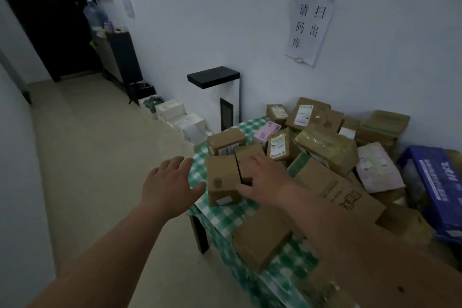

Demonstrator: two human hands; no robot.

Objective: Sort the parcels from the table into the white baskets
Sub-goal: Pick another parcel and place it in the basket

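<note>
Right hand (262, 180): my palm lies flat on the top of a small brown cardboard box (246, 157), fingers loosely spread, thumb stretched toward the neighbouring box; pressing, not clasping.
Left hand (170, 187): released, fingers straight and fanned, palm down, thumb tip just beside the upright brown cardboard box with a white label (222, 182); whether it touches, I cannot tell.
Forearms: both extended forward from the lower edge, the right crossing above the parcels.
Parcels: the two boxes stand touching near the table's left edge; more brown cartons and a pink padded mailer (377, 167) are heaped behind.
Table (225, 217): covered with green-and-white checked cloth.
White baskets (172, 110): in a row on the floor along the wall, well apart from my hands.
</note>
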